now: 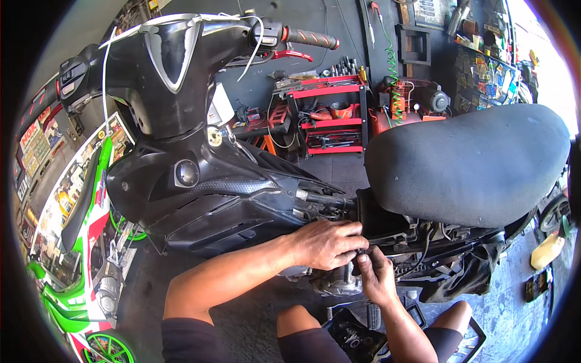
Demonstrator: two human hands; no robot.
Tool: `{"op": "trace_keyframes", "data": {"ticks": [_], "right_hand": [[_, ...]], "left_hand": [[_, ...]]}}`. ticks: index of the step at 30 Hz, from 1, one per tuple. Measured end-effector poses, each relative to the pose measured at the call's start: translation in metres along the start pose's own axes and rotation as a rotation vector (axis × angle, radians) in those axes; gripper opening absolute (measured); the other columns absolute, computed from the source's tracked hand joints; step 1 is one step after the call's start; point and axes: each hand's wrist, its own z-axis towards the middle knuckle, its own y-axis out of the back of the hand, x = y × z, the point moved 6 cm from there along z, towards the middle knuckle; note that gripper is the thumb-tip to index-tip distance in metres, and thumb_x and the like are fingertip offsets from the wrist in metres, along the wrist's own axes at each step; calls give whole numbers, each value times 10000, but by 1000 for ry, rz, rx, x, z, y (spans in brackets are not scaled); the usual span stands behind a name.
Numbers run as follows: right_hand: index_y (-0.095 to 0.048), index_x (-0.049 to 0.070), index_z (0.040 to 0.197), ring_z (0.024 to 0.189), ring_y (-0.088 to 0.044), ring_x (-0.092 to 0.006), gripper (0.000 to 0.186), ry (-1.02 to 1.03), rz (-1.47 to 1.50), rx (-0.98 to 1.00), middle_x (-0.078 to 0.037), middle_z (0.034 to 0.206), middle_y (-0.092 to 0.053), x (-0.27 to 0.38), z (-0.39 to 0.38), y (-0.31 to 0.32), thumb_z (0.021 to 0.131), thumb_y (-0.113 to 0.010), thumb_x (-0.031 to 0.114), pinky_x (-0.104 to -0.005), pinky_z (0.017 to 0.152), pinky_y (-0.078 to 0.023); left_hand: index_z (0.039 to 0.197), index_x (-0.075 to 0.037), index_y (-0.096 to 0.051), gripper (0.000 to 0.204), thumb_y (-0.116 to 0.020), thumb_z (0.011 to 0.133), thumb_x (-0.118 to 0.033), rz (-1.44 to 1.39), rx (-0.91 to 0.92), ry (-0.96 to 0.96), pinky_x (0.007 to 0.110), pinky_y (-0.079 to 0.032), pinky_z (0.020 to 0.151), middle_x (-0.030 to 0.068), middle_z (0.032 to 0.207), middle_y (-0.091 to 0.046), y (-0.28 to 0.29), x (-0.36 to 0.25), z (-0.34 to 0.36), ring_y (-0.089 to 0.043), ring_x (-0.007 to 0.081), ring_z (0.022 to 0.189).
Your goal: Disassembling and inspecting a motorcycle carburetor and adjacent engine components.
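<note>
A black motor scooter (224, 187) stands across my view, its frame opened up below the black seat (466, 163). My left hand (327, 244) reaches in from the left, fingers bent and closed at the frame just above the engine (339, 283). Close against it, my right hand (376, 275) comes up from below with thumb and fingers pinched together. The fingertips of both hands meet at a small dark part. What it is, I cannot make out, because the fingers cover it.
Beyond the scooter stands a red tool cart (330, 91) with tools, beside a red compressor (396, 109). A green and white motorbike (91, 248) is at the left. Black parts (351, 336) lie between my knees, and a dark cloth (463, 278) hangs under the seat.
</note>
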Motion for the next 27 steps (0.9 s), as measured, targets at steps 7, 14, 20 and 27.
{"op": "trace_keyframes", "data": {"ticks": [7, 14, 20, 27], "right_hand": [[-605, -13, 939, 729, -618, -325, 137, 144, -48, 57, -171, 834, -618, 1, -8, -8, 985, -609, 116, -381, 670, -493], [-587, -9, 920, 719, -617, -376, 84, 197, -90, -21, -175, 822, -594, 11, -18, -10, 948, -614, 65, -413, 662, -495], [-583, 2, 832, 685, -600, -344, 134, 255, -185, -30, -154, 772, -592, -10, -39, 0, 920, -602, 101, -400, 645, -482], [-586, 7, 813, 665, -594, -332, 132, 170, -162, -23, -145, 742, -584, 5, -58, 6, 914, -586, 92, -400, 631, -472]], "left_hand": [[880, -57, -658, 198, -720, 838, -240, -6, 42, 70, 446, -553, 593, 98, 878, -607, 0, -3, 4, -680, 324, 742], [775, -57, -631, 254, -719, 862, -279, -11, -30, 91, 440, -532, 567, 83, 757, -610, 0, 1, 4, -661, 330, 677], [777, -61, -644, 211, -764, 845, -221, -67, -145, 87, 398, -511, 537, 69, 729, -605, 9, 7, 4, -643, 298, 621], [786, -69, -642, 285, -730, 872, -326, -107, -66, 116, 444, -538, 618, 98, 788, -625, -2, 4, 4, -666, 344, 715]]}}
